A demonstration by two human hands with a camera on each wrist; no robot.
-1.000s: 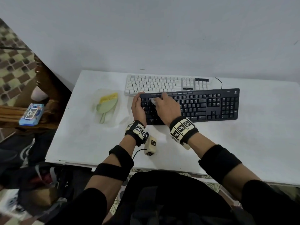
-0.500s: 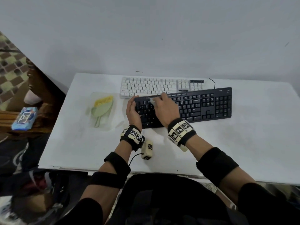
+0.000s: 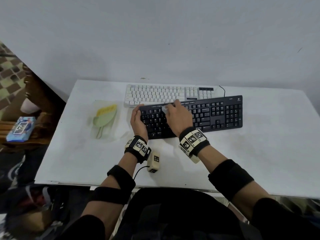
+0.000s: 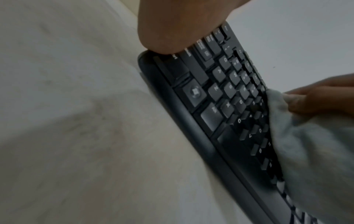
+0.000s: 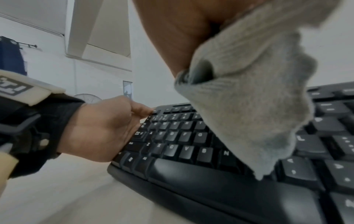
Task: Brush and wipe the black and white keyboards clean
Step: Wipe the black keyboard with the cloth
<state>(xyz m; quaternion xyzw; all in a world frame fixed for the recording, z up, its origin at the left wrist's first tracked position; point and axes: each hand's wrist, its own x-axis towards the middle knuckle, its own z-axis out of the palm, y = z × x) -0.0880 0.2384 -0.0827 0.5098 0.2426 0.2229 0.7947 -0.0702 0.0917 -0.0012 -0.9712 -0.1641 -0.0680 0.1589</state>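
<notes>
The black keyboard [image 3: 216, 115] lies near the middle of the white table [image 3: 268, 153], and the white keyboard [image 3: 155, 95] sits just behind it. My left hand [image 3: 138, 118] grips the black keyboard's left end, with the thumb at its top left corner [image 5: 141, 112]. My right hand [image 3: 174, 111] holds a grey cloth [image 3: 164, 109] bunched in its fingers and presses it on the upper left key rows. In the right wrist view the cloth [image 5: 245, 106] hangs over the black keyboard [image 5: 182, 136]. In the left wrist view the cloth [image 4: 306, 151] covers the keys beyond the letter block.
A green brush with yellow bristles [image 3: 103, 116] lies on a clear plastic bag at the left of the table. A small beige marker block [image 3: 153, 161] on a cable sits near the front edge. A blue wipes pack [image 3: 20, 129] rests on wooden furniture off the table's left.
My right hand has slid the cloth a little to the right along the black keyboard's upper rows. The left hand keeps its hold on the left end.
</notes>
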